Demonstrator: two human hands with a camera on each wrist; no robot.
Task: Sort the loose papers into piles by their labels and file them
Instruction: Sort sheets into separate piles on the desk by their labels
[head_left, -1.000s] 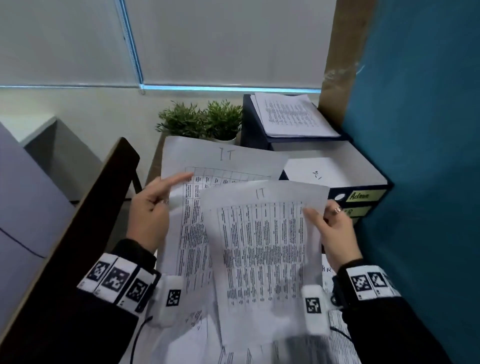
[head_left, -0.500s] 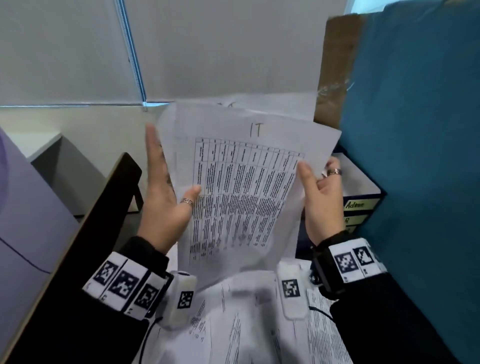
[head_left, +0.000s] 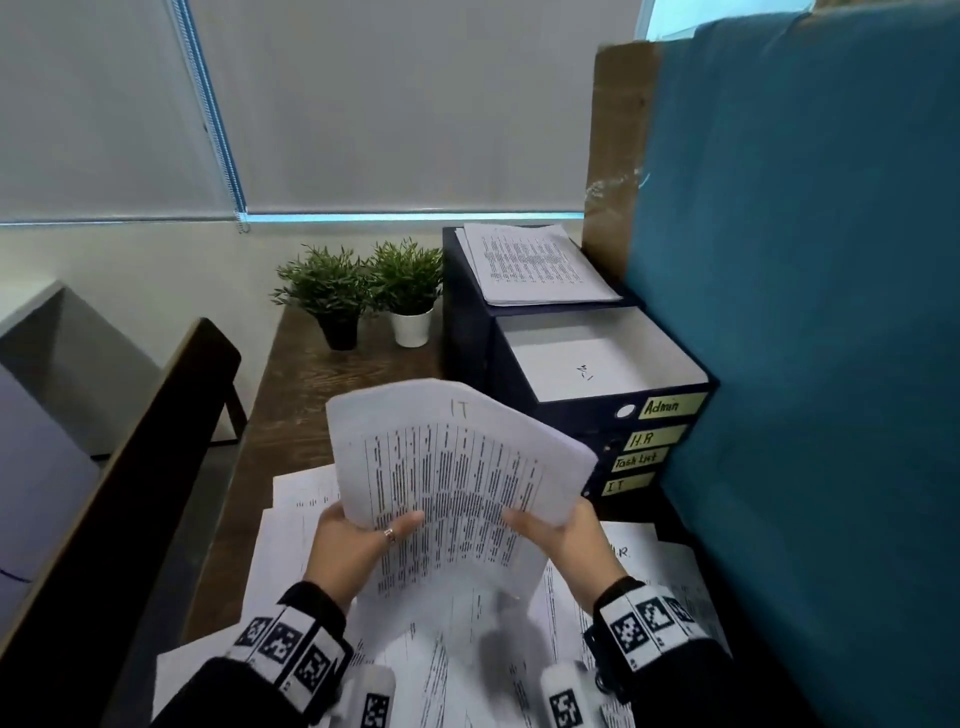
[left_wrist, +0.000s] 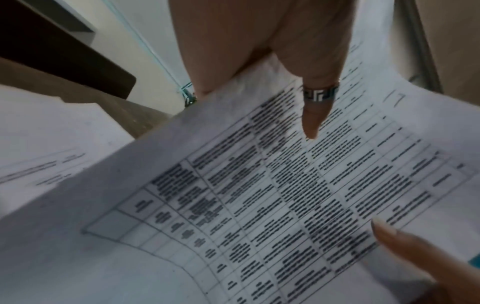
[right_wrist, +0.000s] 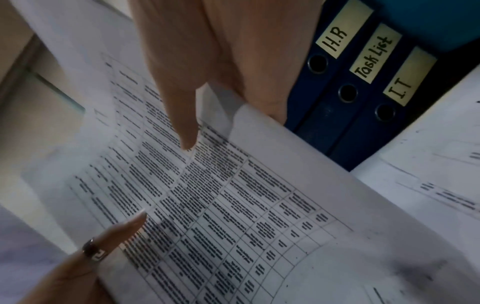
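From the head camera, you hold a sheaf of sheets (head_left: 457, 467) marked "IT" at the centre of the frame, raised above the loose papers (head_left: 291, 525) spread over the table (head_left: 306, 395) at the bottom. Your left hand (head_left: 353, 545) grips its lower left edge, thumb across the print; your right hand (head_left: 566, 540) grips the lower right edge the same way. To the right of centre stands a stack of dark blue binders (head_left: 597, 441) (spine labels read Admin, H.R, Task List, IT), with another pile of paper (head_left: 535, 265) lying on top at the back. Two potted plants (head_left: 363, 291) sit above and left of the sheets.

In the left wrist view, your left hand (left_wrist: 259, 51) fills the top centre, its ringed thumb (left_wrist: 317, 107) pressed onto the printed table of the sheets (left_wrist: 259, 195); the thumb of the other hand shows at the lower right.

In the right wrist view, your right hand (right_wrist: 221, 51) pinches the sheets (right_wrist: 233, 205) from the top centre, thumb (right_wrist: 182, 115) on the print. The binders (right_wrist: 350, 102) sit at the upper right.
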